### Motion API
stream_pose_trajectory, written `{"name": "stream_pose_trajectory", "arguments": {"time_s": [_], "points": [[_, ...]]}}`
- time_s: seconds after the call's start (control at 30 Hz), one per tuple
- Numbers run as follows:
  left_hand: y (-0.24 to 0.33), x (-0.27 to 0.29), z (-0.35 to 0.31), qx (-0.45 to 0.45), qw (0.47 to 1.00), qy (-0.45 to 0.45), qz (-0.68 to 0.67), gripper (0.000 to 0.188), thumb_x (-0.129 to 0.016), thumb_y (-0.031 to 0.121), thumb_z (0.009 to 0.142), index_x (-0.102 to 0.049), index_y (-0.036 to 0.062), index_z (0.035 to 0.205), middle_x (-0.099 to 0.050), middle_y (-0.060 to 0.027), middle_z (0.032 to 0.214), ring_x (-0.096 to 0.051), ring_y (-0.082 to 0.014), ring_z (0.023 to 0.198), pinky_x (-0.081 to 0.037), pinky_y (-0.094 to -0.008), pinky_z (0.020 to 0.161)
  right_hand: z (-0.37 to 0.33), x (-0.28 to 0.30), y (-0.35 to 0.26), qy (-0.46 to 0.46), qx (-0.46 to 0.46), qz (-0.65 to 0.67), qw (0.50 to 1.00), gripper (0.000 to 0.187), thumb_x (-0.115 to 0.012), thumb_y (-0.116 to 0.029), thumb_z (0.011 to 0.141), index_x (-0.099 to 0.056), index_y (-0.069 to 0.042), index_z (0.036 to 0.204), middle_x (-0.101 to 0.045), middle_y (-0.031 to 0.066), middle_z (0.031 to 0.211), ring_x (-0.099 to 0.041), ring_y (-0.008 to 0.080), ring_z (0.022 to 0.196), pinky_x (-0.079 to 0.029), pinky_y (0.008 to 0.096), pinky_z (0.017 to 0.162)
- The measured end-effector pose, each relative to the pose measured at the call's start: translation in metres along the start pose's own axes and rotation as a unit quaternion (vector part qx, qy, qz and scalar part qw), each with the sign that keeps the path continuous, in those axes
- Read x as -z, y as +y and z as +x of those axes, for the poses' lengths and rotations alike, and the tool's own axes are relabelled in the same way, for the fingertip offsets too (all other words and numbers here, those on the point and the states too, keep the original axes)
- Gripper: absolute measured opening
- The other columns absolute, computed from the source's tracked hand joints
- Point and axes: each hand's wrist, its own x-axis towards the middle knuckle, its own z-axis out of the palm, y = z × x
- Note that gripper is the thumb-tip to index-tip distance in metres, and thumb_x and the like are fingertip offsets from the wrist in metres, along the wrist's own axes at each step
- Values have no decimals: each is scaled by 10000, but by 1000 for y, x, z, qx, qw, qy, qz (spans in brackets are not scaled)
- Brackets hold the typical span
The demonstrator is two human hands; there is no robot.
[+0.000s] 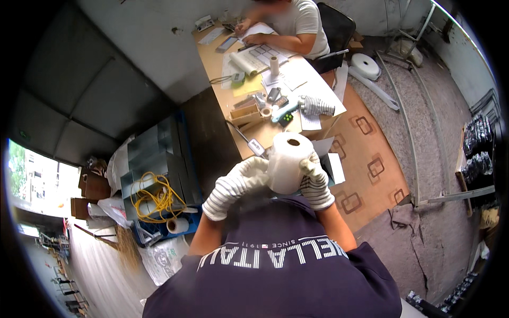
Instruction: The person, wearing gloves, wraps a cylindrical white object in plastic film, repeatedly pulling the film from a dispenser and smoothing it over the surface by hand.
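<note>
The right hand (316, 183) clamps the white roll (288, 165); the blurred left hand (238, 182) appears to clamp its left side, presumably to steady it upright.

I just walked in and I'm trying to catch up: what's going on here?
A person in striped gloves holds a white roll upright in front of their chest. The right hand grips its right side, and the left hand is at its left side. The roll is just off the near end of a desk. At the far end a co-worker sits with both hands over papers. Another striped glove lies on the desk.
</note>
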Motion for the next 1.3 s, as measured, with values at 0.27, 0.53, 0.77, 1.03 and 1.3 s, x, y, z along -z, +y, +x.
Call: {"name": "stream_pose_trajectory", "arguments": {"time_s": [0.27,0.53,0.77,1.03,1.3], "points": [[2,4,2,45,996,31,67,346,-704,174,763,-582,35,1055,-555,54,731,-444,-10,613,-353,-168,532,11,-2,-3,-11,5,-67,998,769,-778,-180,600,-419,-49,1268,-540,66,1135,-507,179,1064,-395,319,938],[-1,1,5,49,991,85,94,175,-638,185,819,-612,37,909,-591,25,744,-482,-40,637,-400,-198,590,11,-7,-7,-46,38,-111,992,808,-777,-121,594,-391,-42,1299,-530,58,1138,-499,164,1064,-384,296,940],[-5,-3,2,-49,994,93,22,138,-627,183,823,-610,54,871,-612,2,785,-498,-52,682,-410,-197,625,13,0,-2,18,48,-52,997,688,-716,-173,645,-437,-7,1251,-561,98,1135,-544,200,1034,-428,340,917],[5,-19,-8,-132,987,69,-63,162,-657,173,816,-621,36,892,-616,4,804,-506,-47,707,-416,-198,671,-2,24,6,63,-9,-3,998,767,-653,-481,745,-389,-2,1283,-513,141,1194,-524,264,1064,-439,407,918],[-3,2,-2,-23,988,126,-88,486,-482,469,889,-554,38,1101,-591,-36,976,-548,-103,867,-454,-231,773,-6,20,2,35,-30,66,997,648,-677,-302,739,-430,-1,1256,-535,110,1166,-528,228,1060,-436,368,917]]}}
